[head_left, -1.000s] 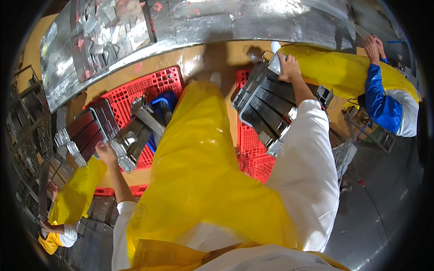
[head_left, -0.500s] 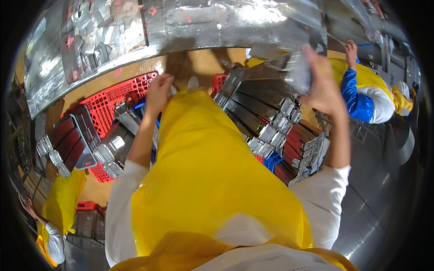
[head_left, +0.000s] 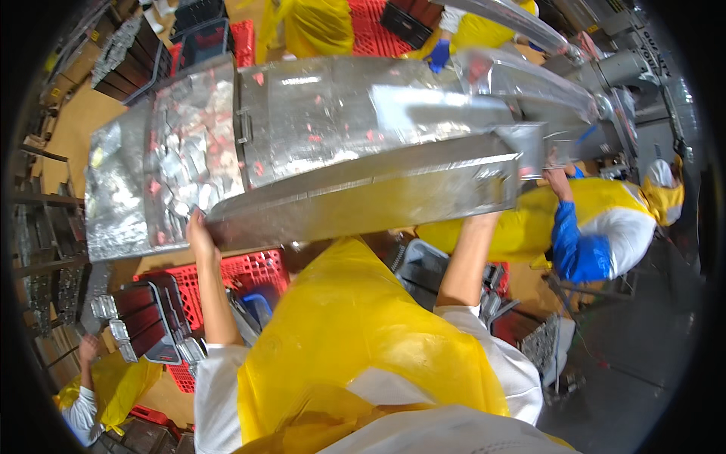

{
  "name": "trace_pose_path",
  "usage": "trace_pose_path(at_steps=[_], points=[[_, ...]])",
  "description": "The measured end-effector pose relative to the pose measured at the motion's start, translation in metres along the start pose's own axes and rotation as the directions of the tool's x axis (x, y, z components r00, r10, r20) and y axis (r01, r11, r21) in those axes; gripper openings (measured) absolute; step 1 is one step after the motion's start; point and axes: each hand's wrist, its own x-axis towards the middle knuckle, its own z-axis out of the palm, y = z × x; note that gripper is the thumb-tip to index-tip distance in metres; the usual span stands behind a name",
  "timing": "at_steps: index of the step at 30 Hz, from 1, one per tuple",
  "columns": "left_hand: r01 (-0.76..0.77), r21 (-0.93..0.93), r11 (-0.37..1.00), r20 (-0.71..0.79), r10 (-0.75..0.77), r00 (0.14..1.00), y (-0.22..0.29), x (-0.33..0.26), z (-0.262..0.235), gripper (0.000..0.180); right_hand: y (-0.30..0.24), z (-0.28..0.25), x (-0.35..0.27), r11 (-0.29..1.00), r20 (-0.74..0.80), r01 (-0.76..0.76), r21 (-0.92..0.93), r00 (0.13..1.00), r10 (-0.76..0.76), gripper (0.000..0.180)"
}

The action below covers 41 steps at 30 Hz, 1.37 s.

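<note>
A long, narrow metal mould (head_left: 363,189) spans the view in front of my body, raised before the metal table. My left hand (head_left: 203,238) is closed round its left end, thumb up against the edge. Beneath the right part, my right hand (head_left: 481,221) supports it; the fingers are mostly hidden behind the metal. A square metal end piece (head_left: 522,140) shows at the mould's right end; I cannot tell if it is attached. Behind lies the metal table (head_left: 302,113), with many small metal pieces (head_left: 193,155) and pink scraps on its left part.
Red crates (head_left: 253,272) with grey trays and stacked moulds (head_left: 140,321) stand below the table's left side. A grey tray (head_left: 421,268) is at my right. One co-worker in a blue sleeve (head_left: 571,238) stands at right, another in yellow (head_left: 121,386) at lower left; others are across the table.
My view has shifted up toward the table. Both hands have come to the long mould, now raised across in front of me. The stacked moulds at my right are largely out of sight.
</note>
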Motion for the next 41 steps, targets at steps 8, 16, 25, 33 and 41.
trace_pose_path(at_steps=[8, 16, 25, 33, 41], points=[[-0.233, -0.17, 0.957, -0.43, 0.141, 0.892, 0.094, -0.028, 0.041, 0.046, 0.146, 0.022, 0.124, 0.866, 0.14, -0.395, 0.306, 0.919, 0.369, 0.07], [-0.598, -0.056, 0.799, -0.381, 0.537, 0.753, 0.136, -0.019, 0.177, 0.03, 0.103, 0.048, 0.172, 0.921, -0.079, -0.312, 0.232, 0.938, 0.338, 0.067], [-0.909, -0.015, 0.416, 0.742, 0.614, 0.269, 0.07, -0.1, 0.318, 0.066, -0.001, 0.008, 0.25, 0.963, 0.065, 0.214, -0.165, 0.976, -0.206, 0.074], [-0.344, 0.905, 0.25, 0.15, 0.57, 0.808, -0.037, 0.15, 0.086, 0.023, -0.068, -0.063, 0.281, 0.866, -0.197, -0.026, -0.499, 0.977, -0.084, 0.071], [0.483, 0.846, 0.225, -0.524, 0.186, 0.831, -0.008, 0.253, 0.033, 0.09, -0.137, -0.025, 0.274, 0.77, -0.579, -0.443, -0.459, 0.807, 0.119, 0.085]])
